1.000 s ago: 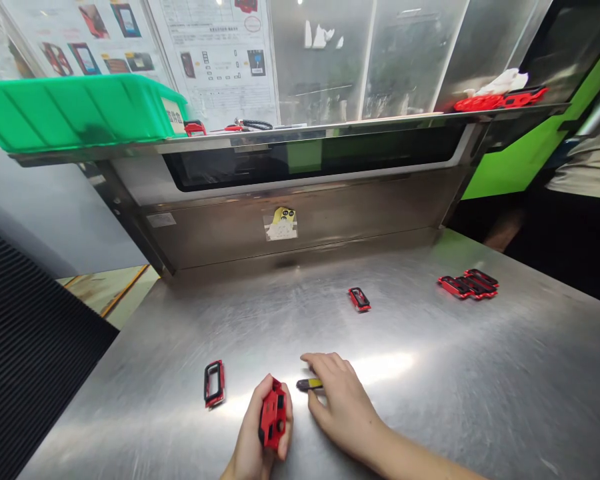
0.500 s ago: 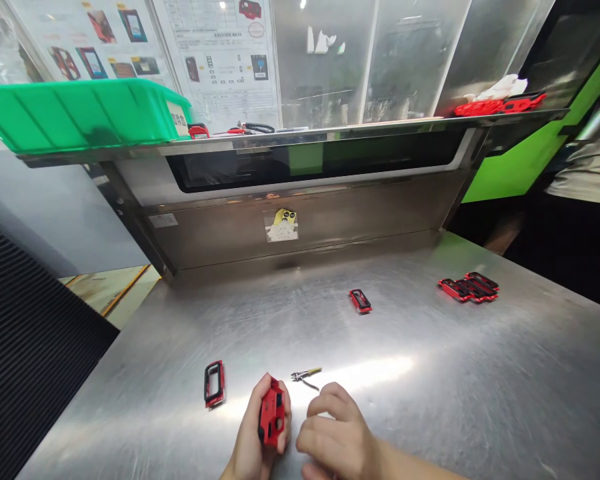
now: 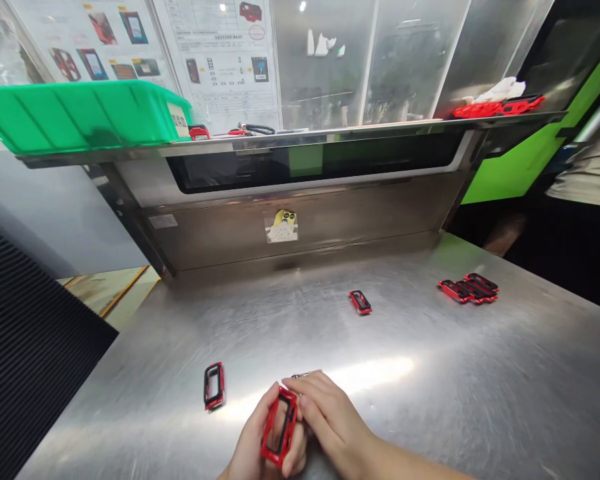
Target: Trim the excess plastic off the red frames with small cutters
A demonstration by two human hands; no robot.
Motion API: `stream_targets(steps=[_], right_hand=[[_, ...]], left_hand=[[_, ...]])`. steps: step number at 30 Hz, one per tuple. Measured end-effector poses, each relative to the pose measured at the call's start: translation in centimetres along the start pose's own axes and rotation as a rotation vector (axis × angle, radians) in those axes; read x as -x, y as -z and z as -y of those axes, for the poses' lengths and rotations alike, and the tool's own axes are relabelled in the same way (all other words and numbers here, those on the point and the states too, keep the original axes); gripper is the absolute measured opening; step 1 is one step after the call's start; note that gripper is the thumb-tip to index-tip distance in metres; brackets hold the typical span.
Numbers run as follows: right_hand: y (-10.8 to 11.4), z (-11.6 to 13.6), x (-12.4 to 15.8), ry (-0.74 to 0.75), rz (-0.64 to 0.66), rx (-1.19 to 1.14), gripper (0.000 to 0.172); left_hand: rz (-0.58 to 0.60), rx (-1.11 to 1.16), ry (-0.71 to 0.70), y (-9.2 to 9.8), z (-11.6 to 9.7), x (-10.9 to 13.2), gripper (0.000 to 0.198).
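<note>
A red-and-black rectangular frame (image 3: 289, 395) is gripped in my left hand (image 3: 253, 433), its open window turned up toward me. Fingers of my right hand (image 3: 337, 417) press together against the frame's upper right edge; whether they also pinch something small cannot be made out. Just beyond the right fingers lie small pliers (image 3: 300, 375), mostly covered by that hand. To the left, a similar frame (image 3: 214, 385) rests on the metal table (image 3: 145, 373).
Another frame (image 3: 361, 302) lies mid-table, and a cluster of several frames (image 3: 470, 288) sits at the right. A green bin (image 3: 80, 117) and red parts (image 3: 500, 107) stand on the shelf (image 3: 330, 137) above. Instruction sheets (image 3: 220, 60) hang behind.
My left hand has turned the frame from its red side face to show the open window. My right hand has moved left and forward onto the frame, now covering most of the pliers.
</note>
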State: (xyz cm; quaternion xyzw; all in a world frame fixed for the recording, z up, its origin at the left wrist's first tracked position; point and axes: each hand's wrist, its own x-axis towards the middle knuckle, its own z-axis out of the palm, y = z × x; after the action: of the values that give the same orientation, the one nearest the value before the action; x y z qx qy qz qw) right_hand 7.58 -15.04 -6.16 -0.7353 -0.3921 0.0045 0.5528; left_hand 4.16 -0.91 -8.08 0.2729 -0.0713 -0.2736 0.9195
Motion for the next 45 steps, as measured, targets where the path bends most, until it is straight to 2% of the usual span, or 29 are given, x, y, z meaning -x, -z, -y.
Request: stream_targets(steps=[12,21,27,33,39,42,45], right_hand=[[0.0,0.3,-0.1,0.051,0.018,0.029,0.046],[0.1,0.5,-0.2,0.056,0.017,0.013,0.046],[0.1,0.7,-0.5,-0.021,-0.021,-0.111,0.051],[0.0,0.5,-0.6,-0.082,0.005,-0.158,0.057],[0.0,0.3,-0.4,-0.098,0.015,-0.169,0.055],[0.0,0.4,-0.4,-0.096,0.014,-0.184,0.055],[0.0,0.3,-0.3,-0.138,-0.021,-0.193,0.047]], left_hand=[[0.107,0.017,0.028,0.6,0.3,0.1,0.05],[0.161,0.017,0.018,-0.2,-0.1,0.2,0.049],[0.068,-0.09,0.155,-0.3,-0.2,0.1,0.052],[0.089,-0.106,0.158,0.3,0.2,0.2,0.053],[0.136,-0.05,0.133,-0.6,-0.4,0.3,0.05],[0.047,-0.031,0.126,-1.1,-0.5,0.6,0.048],[-0.148,-0.132,0.104,-1.4,-0.3,0.9,0.052]])
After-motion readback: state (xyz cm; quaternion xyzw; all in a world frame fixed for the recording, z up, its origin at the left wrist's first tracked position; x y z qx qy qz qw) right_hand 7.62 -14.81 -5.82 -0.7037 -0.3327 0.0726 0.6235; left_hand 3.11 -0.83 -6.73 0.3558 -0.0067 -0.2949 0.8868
